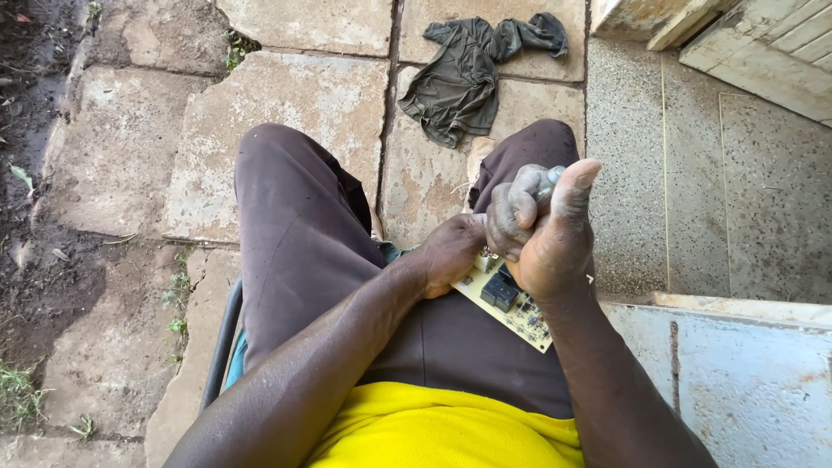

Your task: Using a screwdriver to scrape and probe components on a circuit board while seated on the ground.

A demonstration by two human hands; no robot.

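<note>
So the person is sitting down, looking at their own lap, brown trousers (303, 234) and a yellow shirt (442, 429) at the bottom of the frame. Right of centre, resting on the right thigh, there's a circuit board (511, 308), pale greenish-yellow with a black boxy component on it and a bunch of small parts. Most of it is hidden under the hands.

The left hand (451, 253) sits on the board's upper left end, fingers curled down over the edge and gripping it, so it's holding the board against the leg. The right hand (542, 230) is right above the board with the thumb sticking straight up, and its fingers (520, 204) are wrapped tight around a small greyish tool or part (551, 178). Only a tiny bit of it pokes out near the thumb, so can't really say what it is. The two hands are touching each other.

Ground is rough stone slabs (295, 95) with dirt and a few weeds along the left edge of the frame. A crumpled dark green cloth (472, 74) lies on the slabs at top centre, well apart from the hands. Speckled concrete floor (737, 191) on the right, and a pale worn metal surface (745, 381) in the lower right corner, just beside the right arm.
</note>
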